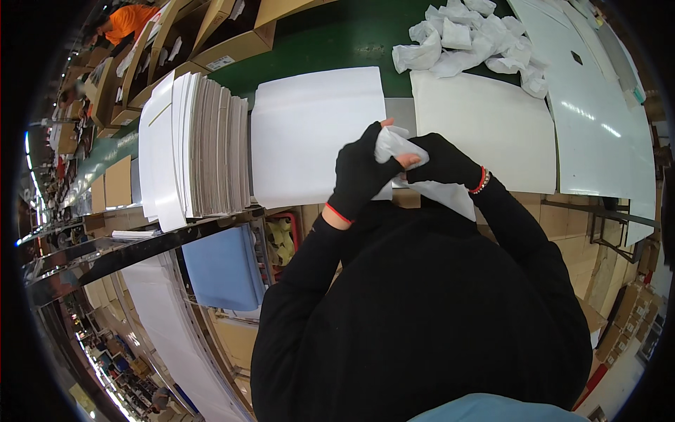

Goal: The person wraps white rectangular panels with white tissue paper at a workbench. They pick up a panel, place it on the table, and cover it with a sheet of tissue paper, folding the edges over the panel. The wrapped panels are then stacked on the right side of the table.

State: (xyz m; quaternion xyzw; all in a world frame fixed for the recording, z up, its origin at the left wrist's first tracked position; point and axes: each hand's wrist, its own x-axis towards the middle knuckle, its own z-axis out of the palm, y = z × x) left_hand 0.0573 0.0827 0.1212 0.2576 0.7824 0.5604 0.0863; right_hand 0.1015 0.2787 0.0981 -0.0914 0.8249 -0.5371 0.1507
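Both my hands wear black gloves with bare fingertips and meet in front of me over the near edge of the bench. Between them is a piece of thin white tissue paper [394,145], crumpled or wrapped at the top. A loose flap of it hangs down below my right wrist. My left hand [364,169] is closed on the paper's left side, its thumb pressing inward. From the right, my right hand [443,159] grips the same paper with curled fingers. Whether anything lies inside the paper is hidden. A white sheet [316,133] lies flat beside my left hand.
Another white sheet [485,126] lies on the right. Crumpled white paper bundles [478,39] are heaped behind it on the green bench. A tall stack of boards [211,144] stands left, with open cartons [232,46] beyond. A blue padded seat [221,271] is below the bench.
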